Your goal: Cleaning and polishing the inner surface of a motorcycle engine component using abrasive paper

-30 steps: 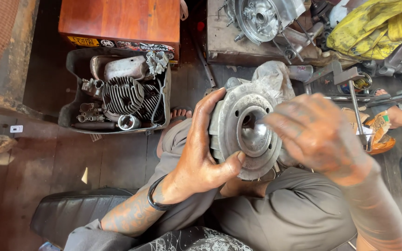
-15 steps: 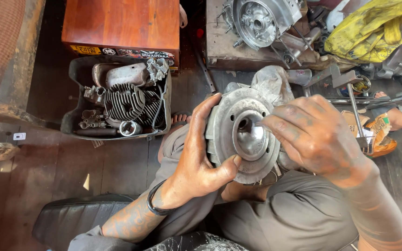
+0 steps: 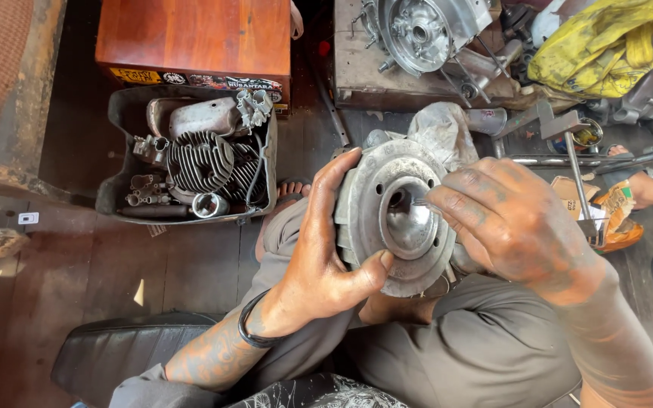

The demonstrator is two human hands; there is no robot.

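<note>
A dark plastic tray (image 3: 115,125) sits on the wooden floor (image 3: 77,257) ahead and to the left of the person's knees. It holds greasy engine parts: a finned cylinder (image 3: 200,161), a pale metal cover (image 3: 202,115) towards its far edge, a short shiny sleeve (image 3: 209,204) near its near edge, and small bits too tangled to tell apart. A red-brown wooden box (image 3: 190,34) stands touching the tray's far side.

The round metal engine part (image 3: 394,215), a finned disc with a polished hollow in its middle, rests over the person's lap, tilted so the hollow faces up. The left hand (image 3: 319,261) holds it, thumb hooked over the near rim and fingers (image 3: 338,177) wrapped over the far left edge. The right hand (image 3: 512,223) has its fingers pinched narrow on a thin metal tool (image 3: 421,202) whose tip sits at the rim of the hollow.

Against half a second ago, both hands keep the same grasp and the part lies in the same place; only the view has shifted slightly.

A grey rag (image 3: 440,128) lies just behind the part. Beyond it a low wooden stand (image 3: 357,64) carries an engine casing (image 3: 425,30), and a yellow cloth (image 3: 606,45) is bunched at the far right. A metal stand (image 3: 561,132) rises right of the right hand, which hides the part's right edge. Another person's foot (image 3: 640,185) shows at the right.
</note>
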